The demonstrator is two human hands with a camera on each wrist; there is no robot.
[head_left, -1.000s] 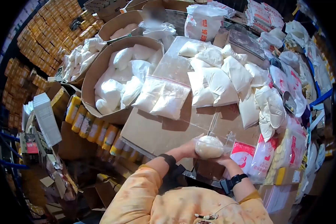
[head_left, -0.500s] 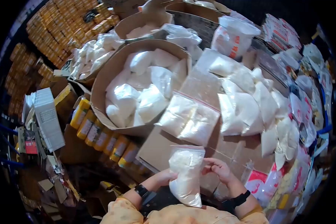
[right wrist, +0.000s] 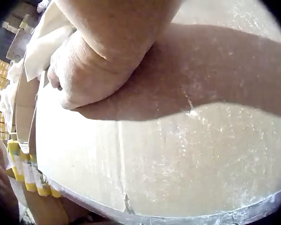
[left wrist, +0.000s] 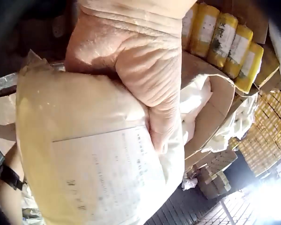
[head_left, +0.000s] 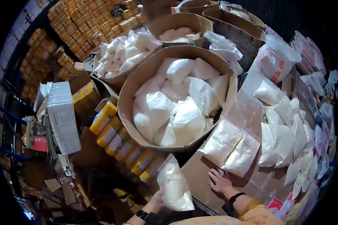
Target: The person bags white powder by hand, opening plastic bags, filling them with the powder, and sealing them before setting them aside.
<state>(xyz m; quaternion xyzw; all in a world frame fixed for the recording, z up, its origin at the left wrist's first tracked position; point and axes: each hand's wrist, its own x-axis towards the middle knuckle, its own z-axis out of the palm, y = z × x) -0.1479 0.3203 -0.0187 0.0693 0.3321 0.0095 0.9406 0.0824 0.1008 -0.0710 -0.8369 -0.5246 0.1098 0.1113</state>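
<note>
My left hand grips a clear plastic bag of white powder by its side, held up in front of the cardboard's left edge. A printed paper label shows through the plastic in the left wrist view, where the thumb of the left hand presses on the bag. My right hand rests on the cardboard surface with its fingers spread. Just beyond its fingertips lie two filled bags side by side. In the right wrist view, the right hand lies low over the powder-dusted cardboard.
A large round-sided carton full of white bags stands behind the work surface. More powder bags are piled at right. Yellow packages line the left side, near a stack of white baskets. Further cartons stand at the back.
The bag, earlier between both hands, has moved left with my left hand. My right hand has come off it and onto the cardboard. The head view has turned left.
</note>
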